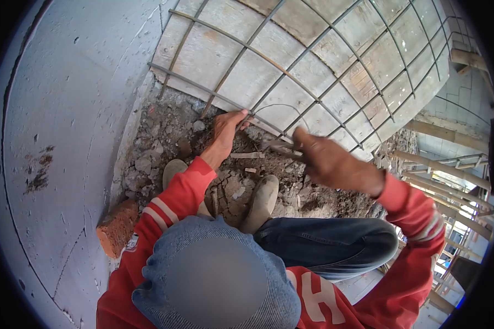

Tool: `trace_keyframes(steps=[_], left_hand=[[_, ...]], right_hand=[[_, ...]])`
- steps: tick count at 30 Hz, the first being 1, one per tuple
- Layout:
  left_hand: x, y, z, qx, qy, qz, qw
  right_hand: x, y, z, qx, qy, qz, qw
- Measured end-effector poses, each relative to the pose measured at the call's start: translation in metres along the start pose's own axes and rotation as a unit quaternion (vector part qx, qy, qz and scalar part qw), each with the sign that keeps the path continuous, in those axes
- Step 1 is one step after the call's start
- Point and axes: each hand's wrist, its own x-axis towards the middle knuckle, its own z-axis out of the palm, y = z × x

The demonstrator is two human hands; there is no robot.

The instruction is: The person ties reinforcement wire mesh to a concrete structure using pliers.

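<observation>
While the right hand (332, 159) grips a blurred tool (282, 147), the left hand (229, 131) pinches where wire (280, 105) meets bar (195, 84) at the board's (208, 60) edge, likely to steady them.

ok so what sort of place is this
Probably a building site, judging by the rebar grid, the rubble underfoot and the red brick beside the wall.

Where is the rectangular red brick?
In the head view, the rectangular red brick is lower left, between the pale grey wall and the red left sleeve.
</observation>
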Motion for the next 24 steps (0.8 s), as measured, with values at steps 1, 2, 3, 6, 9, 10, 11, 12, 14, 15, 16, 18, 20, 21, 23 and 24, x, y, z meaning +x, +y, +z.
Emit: trace_keyframes(steps=[1,2,3,6,9,10,11,12,14,15,16,18,20,21,23,24], left_hand=[[-0.001,0.006,0.002,0.011,0.003,-0.009,1.000],[0.001,0.007,0.004,0.009,0.000,-0.008,1.000],[0.003,0.007,0.004,0.027,0.017,-0.026,0.999],[0.004,0.005,0.007,0.030,0.030,-0.038,0.998],[0.007,0.003,0.004,0.017,0.031,-0.030,0.999],[0.007,0.002,0.004,0.023,0.031,-0.027,0.999],[0.007,0.002,0.004,0.023,0.029,-0.029,0.999],[0.006,0.003,0.005,0.024,0.030,-0.028,0.999],[0.006,0.005,0.008,0.023,0.032,-0.027,0.999],[0.006,0.006,0.009,0.028,0.035,-0.023,0.999],[0.004,0.006,0.008,0.033,0.038,-0.020,0.999],[0.004,0.006,0.008,0.034,0.043,-0.020,0.998],[0.004,0.006,0.009,0.037,0.042,-0.019,0.998],[0.005,0.006,0.009,0.036,0.046,-0.016,0.998],[0.005,0.005,0.010,0.035,0.047,-0.013,0.998],[0.004,0.005,0.011,0.032,0.052,-0.015,0.998]], right_hand=[[0.007,0.004,0.015,-0.004,0.001,0.004,1.000],[0.013,0.007,0.030,-0.122,0.031,0.017,0.992],[0.017,0.006,0.039,-0.236,0.062,0.029,0.969],[0.028,0.009,0.050,-0.364,0.094,0.065,0.924],[0.034,0.013,0.059,-0.450,0.138,0.060,0.880],[0.036,0.012,0.060,-0.475,0.155,0.059,0.864],[0.042,0.016,0.064,-0.481,0.183,0.055,0.856],[0.045,0.013,0.063,-0.480,0.183,0.057,0.856],[0.052,0.005,0.060,-0.500,0.130,0.113,0.849],[0.057,0.004,0.060,-0.497,0.118,0.120,0.851],[0.059,0.003,0.059,-0.497,0.116,0.118,0.852],[0.064,-0.002,0.057,-0.484,0.106,0.133,0.859],[0.067,-0.007,0.056,-0.493,0.096,0.139,0.853],[0.068,-0.009,0.056,-0.504,0.087,0.145,0.847],[0.070,-0.011,0.055,-0.525,0.098,0.143,0.833],[0.071,-0.013,0.054,-0.546,0.110,0.138,0.819]])
